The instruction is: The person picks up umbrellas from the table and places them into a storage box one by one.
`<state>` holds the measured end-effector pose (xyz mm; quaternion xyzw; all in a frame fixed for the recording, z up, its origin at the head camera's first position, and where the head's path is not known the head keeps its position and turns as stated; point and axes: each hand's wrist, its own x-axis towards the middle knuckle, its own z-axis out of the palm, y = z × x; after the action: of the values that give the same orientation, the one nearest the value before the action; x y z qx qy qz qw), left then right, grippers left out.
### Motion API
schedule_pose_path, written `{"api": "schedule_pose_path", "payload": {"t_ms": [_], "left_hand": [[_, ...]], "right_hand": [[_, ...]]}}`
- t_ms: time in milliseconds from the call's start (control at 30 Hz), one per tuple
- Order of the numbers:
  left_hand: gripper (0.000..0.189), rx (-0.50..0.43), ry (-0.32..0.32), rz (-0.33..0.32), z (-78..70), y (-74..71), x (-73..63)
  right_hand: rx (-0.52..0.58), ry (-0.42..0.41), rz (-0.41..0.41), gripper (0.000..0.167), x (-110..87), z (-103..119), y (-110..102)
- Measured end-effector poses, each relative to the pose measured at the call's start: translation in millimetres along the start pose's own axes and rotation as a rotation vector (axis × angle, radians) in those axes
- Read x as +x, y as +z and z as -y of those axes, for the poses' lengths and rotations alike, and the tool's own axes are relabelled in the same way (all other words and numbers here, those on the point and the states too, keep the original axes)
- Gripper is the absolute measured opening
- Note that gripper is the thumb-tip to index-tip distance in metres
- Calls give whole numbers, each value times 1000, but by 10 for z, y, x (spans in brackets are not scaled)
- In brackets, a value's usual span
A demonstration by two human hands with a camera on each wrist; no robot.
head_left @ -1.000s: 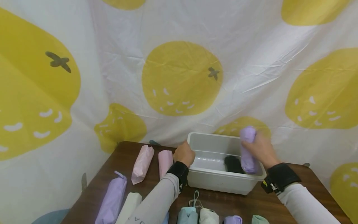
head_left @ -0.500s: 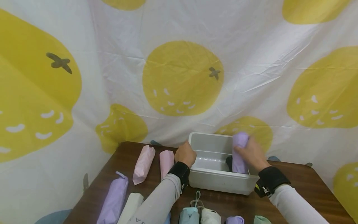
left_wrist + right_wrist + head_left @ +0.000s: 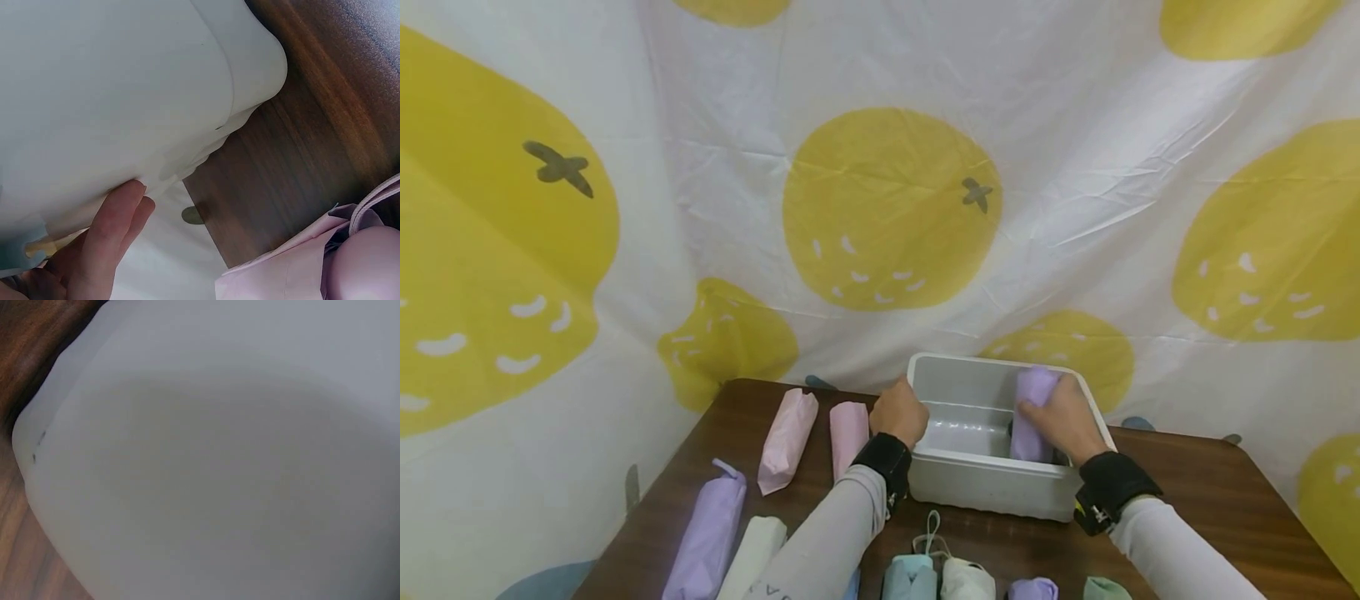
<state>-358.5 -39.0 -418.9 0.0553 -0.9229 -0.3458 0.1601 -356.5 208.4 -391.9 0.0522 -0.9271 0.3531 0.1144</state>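
Observation:
A grey-white plastic bin [image 3: 992, 487] stands at the back of the table. My left hand [image 3: 899, 412] grips its left rim; in the left wrist view, its fingers [image 3: 112, 219] lie along the outside wall. Inside the right part of the bin, my right hand [image 3: 1063, 417] holds a purple folded umbrella [image 3: 1033, 417], which stands nearly upright. A dark thing in the bin is mostly hidden behind it. The bin's outer wall [image 3: 219, 487] fills the right wrist view, where the right hand does not show.
Left of the bin lie two pink folded umbrellas [image 3: 788, 442], a longer purple one [image 3: 707, 533] and a white one [image 3: 752, 554]. Several more, including a grey-blue one [image 3: 910, 575], line the front. A lemon-print cloth [image 3: 1075, 167] hangs behind the brown table [image 3: 1210, 508].
My right hand has moved left and lowered the purple umbrella deeper into the bin, over the dark thing. My left hand stays at the rim.

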Motion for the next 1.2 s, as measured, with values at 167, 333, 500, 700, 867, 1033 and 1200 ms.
{"api": "schedule_pose_path", "payload": {"t_ms": [167, 333, 500, 700, 867, 1033, 1200], "left_hand": [[12, 6, -4, 3, -7, -17, -3], [11, 3, 1, -1, -10, -5, -7], [12, 1, 13, 2, -10, 14, 15], [11, -10, 8, -9, 18, 24, 5], [10, -14, 10, -15, 52, 46, -11], [8, -13, 9, -19, 52, 60, 0], [9, 0, 1, -19, 30, 44, 14]], "right_hand": [[-8, 21, 2, 67, 10, -29, 92], [-8, 9, -13, 62, 24, -34, 165], [-21, 25, 5, 60, 24, 1, 189], [18, 1, 46, 61, 25, 7, 240], [27, -5, 89, 61, 36, -42, 290], [16, -3, 117, 63, 56, -64, 311], [-25, 18, 152, 69, 82, -66, 318]]}}
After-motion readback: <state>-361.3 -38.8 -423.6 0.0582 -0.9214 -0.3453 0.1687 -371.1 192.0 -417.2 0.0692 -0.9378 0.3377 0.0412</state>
